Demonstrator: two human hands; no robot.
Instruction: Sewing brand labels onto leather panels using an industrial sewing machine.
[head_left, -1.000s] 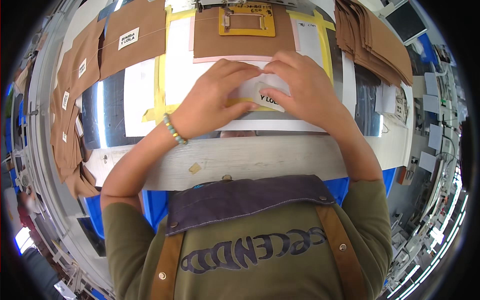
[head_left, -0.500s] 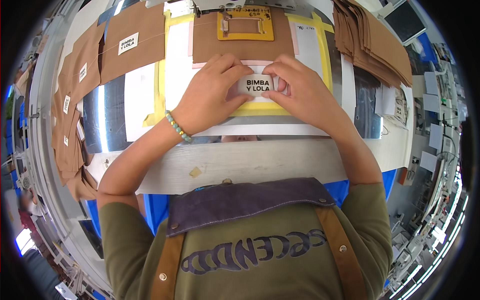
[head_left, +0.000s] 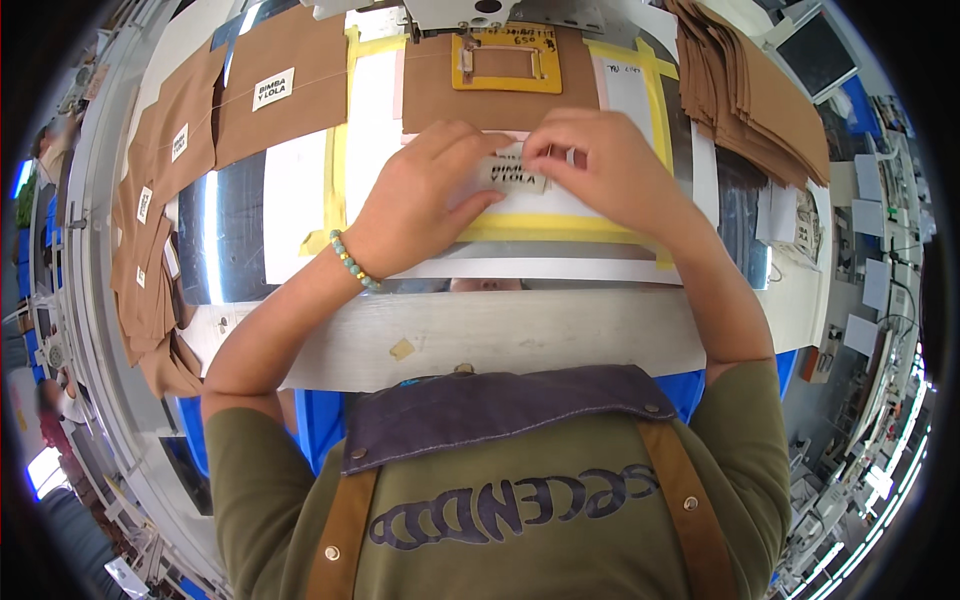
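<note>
A small white label (head_left: 515, 176) with dark lettering is between my hands, slightly blurred, over the white sheet with yellow tape (head_left: 540, 228). My left hand (head_left: 430, 190) frames its left end, index finger by the upper edge and thumb by the lower; the exact contact is hard to see. My right hand (head_left: 595, 165) pinches at the label's upper right corner, fingertips together. Just beyond lies a brown flat panel (head_left: 430, 100), under a yellow rectangular template (head_left: 555, 70) with a window, below the sewing machine head (head_left: 450, 12).
Brown panels with white labels (head_left: 245, 120) overlap along the left side and hang over the table edge. A stack of brown pieces (head_left: 765, 110) lies at the right. The pale table edge (head_left: 500, 335) runs in front of me. A dark monitor (head_left: 815, 55) stands far right.
My right fingers have moved up from the label's right end to its upper right corner. The label has tilted and blurred. My left hand keeps nearly the same pose.
</note>
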